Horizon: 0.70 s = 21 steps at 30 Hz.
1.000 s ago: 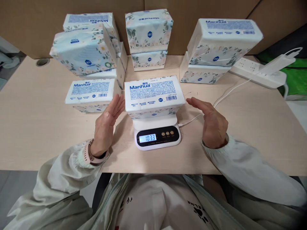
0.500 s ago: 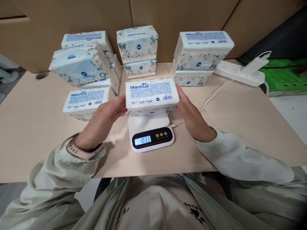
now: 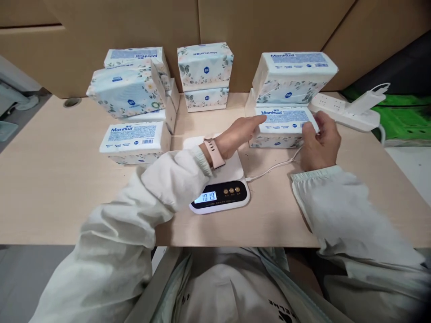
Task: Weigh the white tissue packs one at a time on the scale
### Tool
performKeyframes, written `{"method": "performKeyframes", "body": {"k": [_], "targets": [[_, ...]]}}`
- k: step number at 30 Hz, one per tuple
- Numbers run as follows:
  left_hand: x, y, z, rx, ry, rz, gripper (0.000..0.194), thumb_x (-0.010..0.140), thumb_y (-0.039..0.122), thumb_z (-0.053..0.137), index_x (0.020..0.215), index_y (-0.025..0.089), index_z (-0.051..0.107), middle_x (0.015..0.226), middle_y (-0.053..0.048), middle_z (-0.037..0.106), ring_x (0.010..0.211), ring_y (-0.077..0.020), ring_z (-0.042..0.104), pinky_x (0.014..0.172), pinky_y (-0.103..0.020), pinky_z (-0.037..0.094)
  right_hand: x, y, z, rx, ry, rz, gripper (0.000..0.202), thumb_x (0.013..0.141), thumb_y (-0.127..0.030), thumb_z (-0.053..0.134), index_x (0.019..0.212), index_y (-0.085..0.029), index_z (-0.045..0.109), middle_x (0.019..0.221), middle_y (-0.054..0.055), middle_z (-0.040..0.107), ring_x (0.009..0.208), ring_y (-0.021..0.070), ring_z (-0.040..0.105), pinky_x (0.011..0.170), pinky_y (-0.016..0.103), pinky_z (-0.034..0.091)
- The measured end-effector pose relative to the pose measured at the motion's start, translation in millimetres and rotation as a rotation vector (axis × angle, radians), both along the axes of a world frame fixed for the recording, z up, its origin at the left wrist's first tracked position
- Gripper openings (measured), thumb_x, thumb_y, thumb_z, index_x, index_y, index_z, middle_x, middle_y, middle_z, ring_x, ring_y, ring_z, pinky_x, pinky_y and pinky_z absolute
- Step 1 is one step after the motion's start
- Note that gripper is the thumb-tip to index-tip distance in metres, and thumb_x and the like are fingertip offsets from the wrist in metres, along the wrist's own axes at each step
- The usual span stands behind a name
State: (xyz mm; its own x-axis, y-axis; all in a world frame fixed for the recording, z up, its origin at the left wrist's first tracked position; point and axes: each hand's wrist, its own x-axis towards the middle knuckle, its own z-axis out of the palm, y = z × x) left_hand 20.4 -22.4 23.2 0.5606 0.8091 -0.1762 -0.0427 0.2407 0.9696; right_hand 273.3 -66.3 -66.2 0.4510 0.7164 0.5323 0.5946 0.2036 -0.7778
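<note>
A Manhua tissue pack (image 3: 281, 128) lies label up in front of the right-hand stack (image 3: 292, 85). My right hand (image 3: 321, 141) grips its right end, thumb on the near corner. At the pack's left end is my left hand (image 3: 240, 132), its fingers closed against that end and partly hidden. My left forearm reaches over the white scale (image 3: 232, 168), whose lit display reads 101.9. No pack rests on the scale's plate.
Several tissue packs are piled at the left (image 3: 128, 89), with one pack (image 3: 133, 141) in front. Two stacked packs (image 3: 205, 72) stand at the back middle. A white power strip (image 3: 357, 114) lies at the right, and a cable (image 3: 274, 168) runs to the scale.
Both hands have carried the pack from above the scale to the right, in front of the right-hand stack. The display has gone from 103.3 to 101.9.
</note>
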Motion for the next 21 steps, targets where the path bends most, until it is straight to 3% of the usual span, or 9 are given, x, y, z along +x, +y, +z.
{"method": "performKeyframes", "body": {"k": [2, 4, 6, 8, 9, 11, 14, 18, 21], "targets": [[-32, -16, 21.5, 0.124, 0.008, 0.038, 0.024, 0.103, 0.039, 0.069, 0.111, 0.019, 0.079, 0.149, -0.008, 0.069, 0.150, -0.0313, 0.059, 0.127, -0.051, 0.048, -6, -9, 10.5, 0.139, -0.114, -0.058, 0.051, 0.101, -0.050, 0.062, 0.147, -0.027, 0.064, 0.142, 0.005, 0.070, 0.136, 0.0343, 0.067, 0.115, 0.073, 0.046], [-81, -35, 41.5, 0.377, 0.014, 0.113, 0.024, 0.101, 0.036, 0.073, 0.118, 0.023, 0.081, 0.146, -0.003, 0.073, 0.144, -0.0287, 0.066, 0.121, -0.049, 0.055, -22, -24, 32.0, 0.281, -0.163, -0.076, 0.040, 0.105, -0.048, 0.059, 0.141, -0.034, 0.069, 0.137, 0.001, 0.073, 0.132, 0.0303, 0.070, 0.115, 0.069, 0.049], [-138, -50, 49.7, 0.720, 0.016, 0.352, 0.026, 0.103, 0.035, 0.070, 0.122, 0.023, 0.082, 0.134, -0.001, 0.079, 0.132, -0.0258, 0.073, 0.116, -0.047, 0.059, -48, -39, 60.3, 0.273, -0.087, 0.014, 0.029, 0.109, -0.049, 0.054, 0.123, -0.039, 0.077, 0.120, -0.003, 0.078, 0.122, 0.0265, 0.074, 0.114, 0.062, 0.054], [-193, -57, 42.0, 0.980, 0.033, 0.859, 0.025, 0.104, 0.025, 0.058, 0.104, 0.020, 0.083, 0.103, 0.004, 0.084, 0.104, -0.0174, 0.079, 0.098, -0.040, 0.061, -79, -48, 89.1, 0.058, -0.002, 0.322, 0.032, 0.110, -0.053, 0.054, 0.108, -0.038, 0.082, 0.110, -0.003, 0.082, 0.115, 0.0258, 0.078, 0.110, 0.058, 0.060], [-218, -58, 33.0, 1.013, 0.109, 1.045, 0.025, 0.108, 0.024, 0.054, 0.103, 0.020, 0.078, 0.097, 0.007, 0.081, 0.101, -0.0135, 0.079, 0.098, -0.040, 0.059, -97, -48, 101.6, -0.074, 0.065, 0.522, 0.034, 0.109, -0.056, 0.055, 0.109, -0.037, 0.083, 0.114, -0.001, 0.083, 0.115, 0.0273, 0.079, 0.110, 0.059, 0.063], [-258, -54, 9.4, 0.941, 0.204, 1.295, 0.020, 0.105, 0.020, 0.052, 0.098, 0.015, 0.070, 0.086, 0.010, 0.075, 0.097, -0.0112, 0.079, 0.097, -0.044, 0.056, -134, -38, 119.1, -0.349, 0.215, 0.911, 0.044, 0.107, -0.064, 0.054, 0.121, -0.032, 0.082, 0.128, 0.004, 0.083, 0.122, 0.0315, 0.079, 0.113, 0.062, 0.063], [-295, -45, -26.1, 0.693, 0.236, 1.331, 0.033, 0.107, 0.044, 0.047, 0.100, 0.022, 0.070, 0.097, 0.007, 0.081, 0.120, -0.0243, 0.079, 0.113, -0.063, 0.054, -195, -1, 122.7, -0.550, 0.319, 1.231, 0.055, 0.101, -0.066, 0.063, 0.132, -0.022, 0.076, 0.140, 0.012, 0.079, 0.134, 0.0361, 0.074, 0.118, 0.065, 0.060], [-310, -41, -53.2, 0.391, 0.096, 1.061, 0.043, 0.099, 0.066, 0.052, 0.094, 0.031, 0.076, 0.111, 0.003, 0.086, 0.145, -0.0354, 0.066, 0.123, -0.068, 0.051, -271, 50, 96.9, -0.668, 0.404, 1.241, 0.065, 0.094, -0.071, 0.071, 0.135, -0.020, 0.072, 0.147, 0.014, 0.075, 0.143, 0.0377, 0.066, 0.127, 0.070, 0.048], [-300, -48, -54.6, 0.373, 0.046, 0.956, 0.043, 0.097, 0.068, 0.057, 0.098, 0.033, 0.081, 0.112, 0.003, 0.086, 0.152, -0.0355, 0.060, 0.124, -0.066, 0.052, -295, 63, 83.0, -0.682, 0.411, 1.258, 0.059, 0.095, -0.071, 0.068, 0.132, -0.025, 0.074, 0.142, 0.009, 0.078, 0.142, 0.0360, 0.066, 0.130, 0.070, 0.045]]}}
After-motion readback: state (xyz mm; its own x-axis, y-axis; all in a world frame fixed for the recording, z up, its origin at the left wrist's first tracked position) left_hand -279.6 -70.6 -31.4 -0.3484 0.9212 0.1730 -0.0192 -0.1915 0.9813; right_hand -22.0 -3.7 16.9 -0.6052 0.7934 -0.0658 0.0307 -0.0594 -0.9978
